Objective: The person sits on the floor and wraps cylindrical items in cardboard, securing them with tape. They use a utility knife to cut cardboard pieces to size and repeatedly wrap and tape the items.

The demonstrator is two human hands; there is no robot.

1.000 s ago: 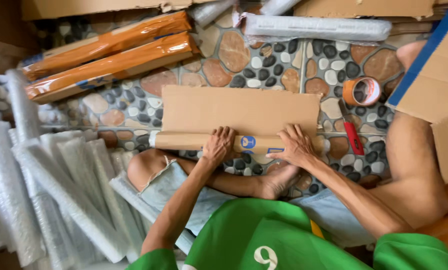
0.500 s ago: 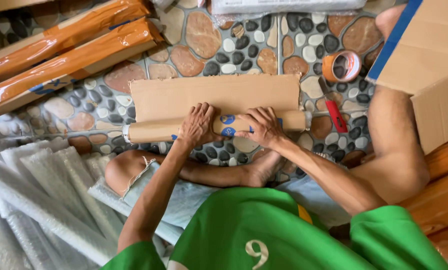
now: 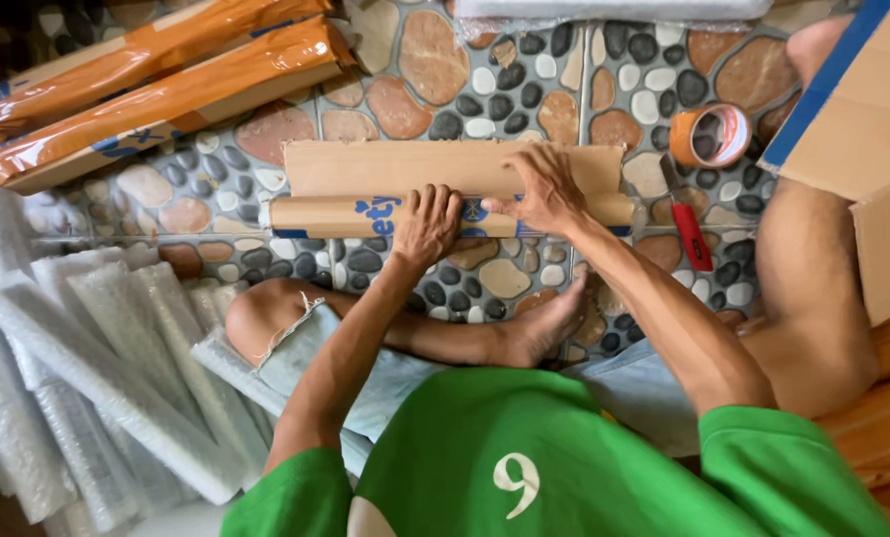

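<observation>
A pebble-mosaic floor (image 3: 564,89) fills the frame, the person sitting cross-legged on it; at centre lies a rolled cardboard tube (image 3: 326,215), its long axis running left to right, a flat cardboard flap (image 3: 405,165) spread just above it; the left hand (image 3: 427,225) presses down on the roll's middle, fingers spread and flat, clamping nothing; the right hand (image 3: 544,191) sits just beside it to the right, fingers bent over the flap's edge and the roll, equally near; at upper right stand a tape roll (image 3: 710,135) and a red-handled cutter (image 3: 692,233); orange-wrapped parcels (image 3: 167,85) lie upper left, bubble-wrapped rolls (image 3: 87,378) lower left.
</observation>
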